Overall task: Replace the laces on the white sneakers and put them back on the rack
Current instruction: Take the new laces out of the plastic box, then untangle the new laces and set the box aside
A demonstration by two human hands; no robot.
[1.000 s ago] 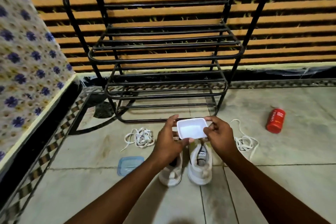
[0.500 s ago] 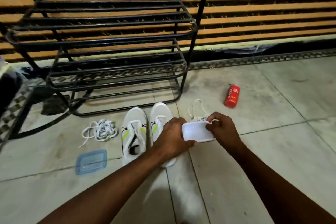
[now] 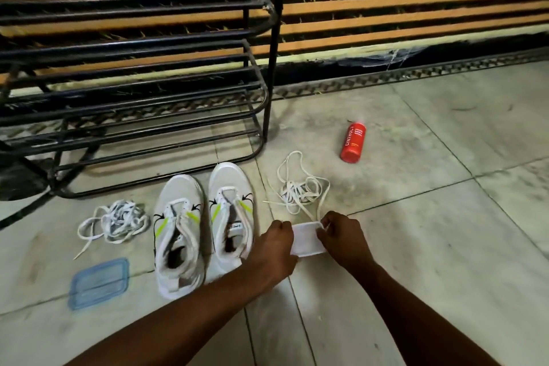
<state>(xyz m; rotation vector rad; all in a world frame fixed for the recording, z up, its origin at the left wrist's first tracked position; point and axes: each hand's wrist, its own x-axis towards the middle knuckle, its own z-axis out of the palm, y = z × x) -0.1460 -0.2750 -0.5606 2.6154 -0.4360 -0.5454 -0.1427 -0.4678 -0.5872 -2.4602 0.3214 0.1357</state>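
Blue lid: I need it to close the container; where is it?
Head view, lower left: the blue lid lies on the floor, left of the sneakers, just below a tangled lace pile.

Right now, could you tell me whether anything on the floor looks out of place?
A red Cinthol bottle lies on its side on the tiles, right of the shoe rack. The white sneakers stand unlaced between two tangled lace heaps. A blue lid lies apart from the white container.
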